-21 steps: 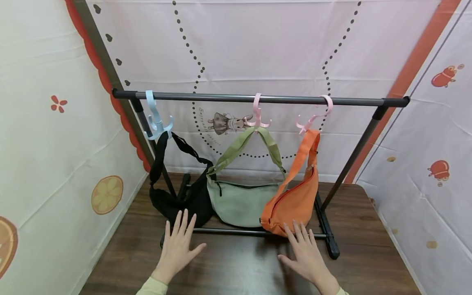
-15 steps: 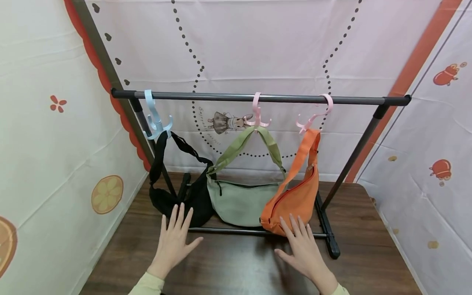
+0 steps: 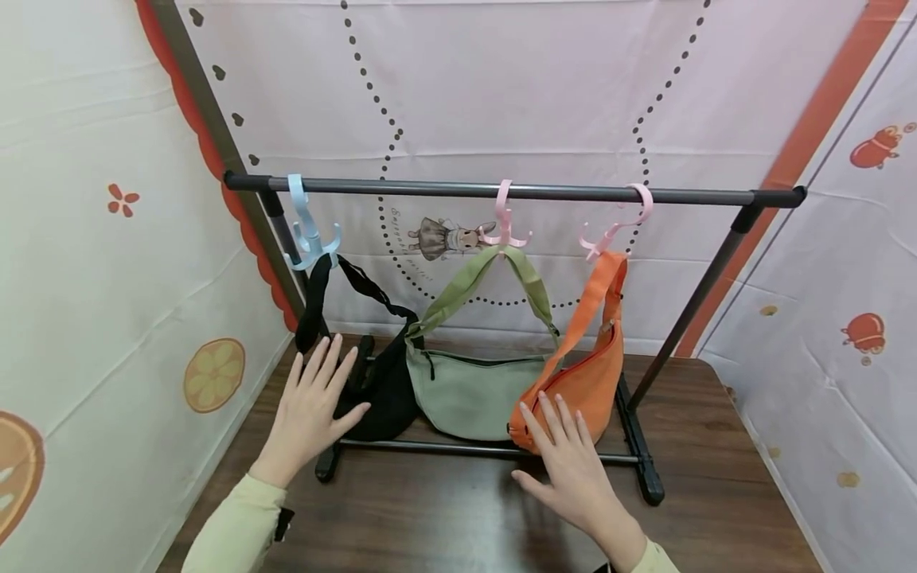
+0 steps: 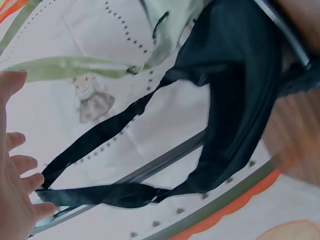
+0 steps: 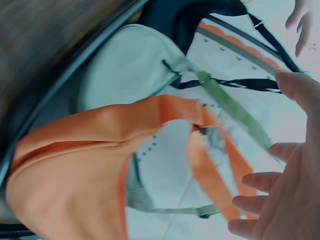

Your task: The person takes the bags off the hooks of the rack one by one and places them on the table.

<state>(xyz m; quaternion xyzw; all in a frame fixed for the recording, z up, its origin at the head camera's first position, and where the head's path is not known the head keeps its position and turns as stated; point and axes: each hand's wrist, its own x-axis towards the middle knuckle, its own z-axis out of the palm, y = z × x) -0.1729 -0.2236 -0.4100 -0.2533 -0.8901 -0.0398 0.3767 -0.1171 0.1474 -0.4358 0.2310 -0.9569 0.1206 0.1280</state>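
Three shoulder bags hang by their straps from the rack. At the left, a black bag (image 3: 390, 398) hangs from a blue hook (image 3: 308, 231). My left hand (image 3: 308, 406) is in front of it, fingers spread and holding nothing, overlapping part of the bag in the head view. In the middle is a sage-green bag (image 3: 476, 394) on a pink hook (image 3: 504, 219). To its right an orange bag (image 3: 587, 390) hangs from another pink hook (image 3: 619, 227). My right hand (image 3: 573, 469) has its fingers extended before the orange bag's lower part, nothing in its grasp.
A dark metal rack (image 3: 430, 189) spans the scene, with slanted side legs and a low crossbar (image 3: 444, 449) near the tabletop. It stands on a dark wooden table (image 3: 430, 517). Printed white cloth (image 3: 516, 95) encloses the back and both sides.
My left hand has moved up and to the left, closer in view to the black bag's strap. My right hand has risen a little in front of the orange bag. The bags hang as before.
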